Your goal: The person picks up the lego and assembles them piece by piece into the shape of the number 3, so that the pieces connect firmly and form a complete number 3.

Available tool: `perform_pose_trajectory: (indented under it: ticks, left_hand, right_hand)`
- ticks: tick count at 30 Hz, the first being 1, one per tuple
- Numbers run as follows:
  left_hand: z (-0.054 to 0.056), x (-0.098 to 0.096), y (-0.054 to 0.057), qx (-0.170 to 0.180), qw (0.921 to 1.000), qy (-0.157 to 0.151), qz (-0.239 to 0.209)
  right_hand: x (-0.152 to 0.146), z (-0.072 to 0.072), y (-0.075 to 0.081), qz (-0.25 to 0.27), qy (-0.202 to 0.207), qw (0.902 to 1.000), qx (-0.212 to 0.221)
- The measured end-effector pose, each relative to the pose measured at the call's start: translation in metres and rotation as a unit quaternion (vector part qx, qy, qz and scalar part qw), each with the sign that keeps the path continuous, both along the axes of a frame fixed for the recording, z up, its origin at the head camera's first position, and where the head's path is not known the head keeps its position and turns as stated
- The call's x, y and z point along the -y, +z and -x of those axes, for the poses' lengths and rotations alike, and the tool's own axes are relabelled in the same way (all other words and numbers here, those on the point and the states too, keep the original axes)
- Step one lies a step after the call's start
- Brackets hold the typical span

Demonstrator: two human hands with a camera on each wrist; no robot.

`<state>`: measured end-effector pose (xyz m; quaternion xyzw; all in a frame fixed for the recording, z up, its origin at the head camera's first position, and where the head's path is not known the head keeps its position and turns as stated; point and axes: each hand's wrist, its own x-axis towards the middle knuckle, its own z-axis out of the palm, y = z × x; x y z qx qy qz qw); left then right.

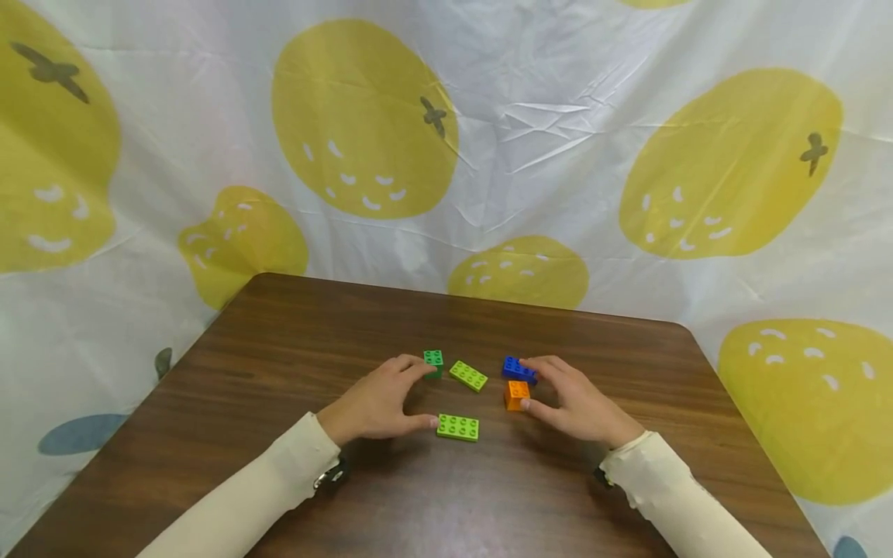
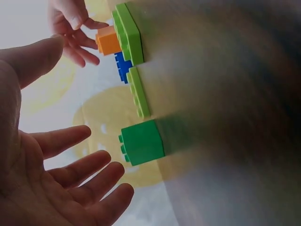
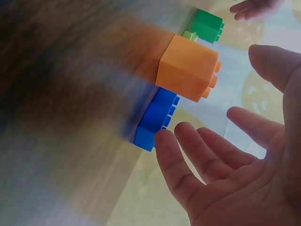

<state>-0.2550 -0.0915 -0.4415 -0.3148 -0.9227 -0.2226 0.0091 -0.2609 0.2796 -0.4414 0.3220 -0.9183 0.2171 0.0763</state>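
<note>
My left hand (image 1: pixel 382 399) hovers with spread fingers over the left of a group of toy building bricks. Its fingertips are near a green brick (image 2: pixel 142 142), and its thumb is by the end of a flat lime brick (image 1: pixel 457 428). A second flat lime brick (image 1: pixel 468 376) lies askew farther back. My right hand (image 1: pixel 577 399), fingers also apart and holding nothing, is beside an orange brick (image 3: pixel 188 68) and a blue brick (image 3: pixel 157 115). In the right wrist view one fingertip comes right at the blue brick's studs. All the bricks rest studs up on the table.
The brown wood-grain table (image 1: pixel 335 325) has rounded far corners. Behind it hangs a white curtain (image 1: pixel 530 155) printed with big yellow fruit. Both forearms reach in from the near side in cream sleeves (image 1: pixel 244 488), with dark wrist devices (image 1: pixel 331 474) showing at the cuffs.
</note>
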Motion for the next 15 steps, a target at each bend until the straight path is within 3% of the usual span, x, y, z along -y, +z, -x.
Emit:
perform_pose_trajectory:
  ticks: [15]
  left_hand:
    - [-0.002,-0.011,-0.006,0.052,0.9981,-0.009,-0.032]
  right_hand:
    - [0.005,0.002,-0.009,0.035,0.019,0.9982,0.044]
